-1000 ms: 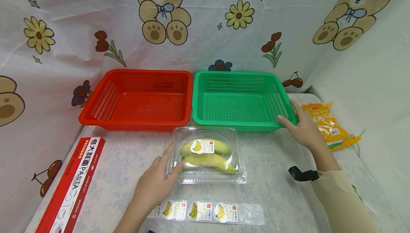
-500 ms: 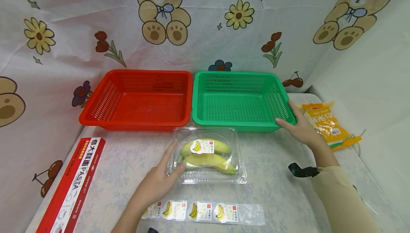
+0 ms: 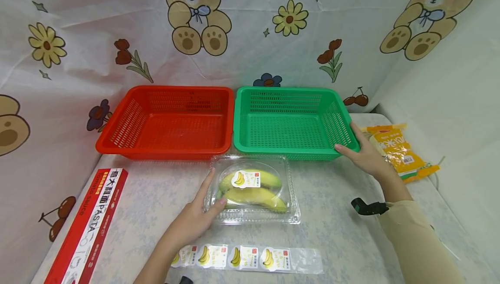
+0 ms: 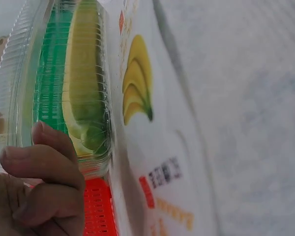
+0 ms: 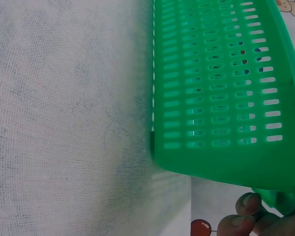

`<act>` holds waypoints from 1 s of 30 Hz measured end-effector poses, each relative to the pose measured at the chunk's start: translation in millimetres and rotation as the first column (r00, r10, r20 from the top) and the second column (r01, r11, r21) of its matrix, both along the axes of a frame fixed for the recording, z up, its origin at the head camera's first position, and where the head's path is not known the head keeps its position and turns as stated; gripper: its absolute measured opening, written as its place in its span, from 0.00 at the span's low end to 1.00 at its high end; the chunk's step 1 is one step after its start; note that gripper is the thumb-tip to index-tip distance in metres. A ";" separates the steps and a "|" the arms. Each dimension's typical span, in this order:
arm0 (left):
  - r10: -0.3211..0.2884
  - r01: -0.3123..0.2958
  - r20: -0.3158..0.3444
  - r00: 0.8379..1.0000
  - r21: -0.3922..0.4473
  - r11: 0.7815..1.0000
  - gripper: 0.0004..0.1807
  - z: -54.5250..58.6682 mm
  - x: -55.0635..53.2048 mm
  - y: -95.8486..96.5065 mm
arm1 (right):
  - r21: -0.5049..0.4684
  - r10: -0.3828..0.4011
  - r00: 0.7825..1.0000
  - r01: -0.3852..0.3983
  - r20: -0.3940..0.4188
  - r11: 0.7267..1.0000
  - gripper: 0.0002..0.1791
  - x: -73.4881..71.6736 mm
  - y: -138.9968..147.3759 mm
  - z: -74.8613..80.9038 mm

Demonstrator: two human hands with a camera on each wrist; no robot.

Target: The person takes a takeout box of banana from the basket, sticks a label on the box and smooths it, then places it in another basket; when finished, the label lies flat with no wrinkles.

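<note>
A clear plastic clamshell box (image 3: 294, 214) of bananas (image 3: 254, 197) lies in front of the baskets, with a banana label (image 3: 246, 179) on its lid. My left hand (image 3: 191, 223) holds the box's left side, thumb over the near left corner and index finger along the edge. Curled fingers (image 4: 49, 167) show against the box's end in the left wrist view. My right hand (image 3: 365, 156) grips the near right corner of the green basket (image 3: 289, 150), thumb on the front rim. Part of that hand is cut off in the right wrist view.
A red basket (image 3: 172, 150) stands left of the green one. A strip of banana labels (image 3: 250, 258) lies in front of the box. A red pasta box (image 3: 86, 227) lies at left, and an orange food bag (image 3: 398, 149) is by the right forearm.
My right hand has shifted slightly left, and the green basket's near right corner has moved in with it. My left hand has eased slightly down and left; the clamshell box has stayed put.
</note>
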State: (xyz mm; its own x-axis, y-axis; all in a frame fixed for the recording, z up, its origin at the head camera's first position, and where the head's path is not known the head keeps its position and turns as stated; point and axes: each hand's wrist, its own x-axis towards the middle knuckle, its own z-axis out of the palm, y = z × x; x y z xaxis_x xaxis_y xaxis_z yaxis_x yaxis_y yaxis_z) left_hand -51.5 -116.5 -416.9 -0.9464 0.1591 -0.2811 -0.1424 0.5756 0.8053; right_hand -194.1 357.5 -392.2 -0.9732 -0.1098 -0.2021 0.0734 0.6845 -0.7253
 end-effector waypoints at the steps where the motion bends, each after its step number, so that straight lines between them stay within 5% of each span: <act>1: -0.004 0.003 0.024 1.000 0.026 1.000 0.42 1.2 -0.1 -0.2 | -0.003 0.000 1.000 0.000 -0.001 1.000 0.54 0.1 -0.1 0.0; 5: -0.024 0.012 0.105 0.994 0.119 0.993 0.42 5.8 1.3 -1.5 | -0.009 -0.006 1.000 0.006 -0.001 1.000 0.54 1.1 -0.9 0.5; 13: -0.069 0.027 0.163 0.984 0.249 0.968 0.40 7.0 6.7 -7.1 | -0.022 -0.010 1.000 0.010 -0.006 1.000 0.53 -0.5 1.2 -2.9; 30: -0.056 0.005 0.146 0.988 0.331 0.944 0.37 10.0 26.8 -8.7 | -0.016 -0.013 1.000 0.013 -0.018 1.000 0.54 1.2 0.5 -2.6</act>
State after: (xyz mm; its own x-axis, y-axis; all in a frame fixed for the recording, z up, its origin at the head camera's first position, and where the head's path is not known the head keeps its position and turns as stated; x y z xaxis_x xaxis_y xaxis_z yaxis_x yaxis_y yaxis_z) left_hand -24.7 -125.3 -406.9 -0.8902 0.2948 -0.3474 -0.2637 0.2885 0.9205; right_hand -192.9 357.9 -394.7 -0.9781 -0.1002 -0.1823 0.0686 0.6721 -0.7372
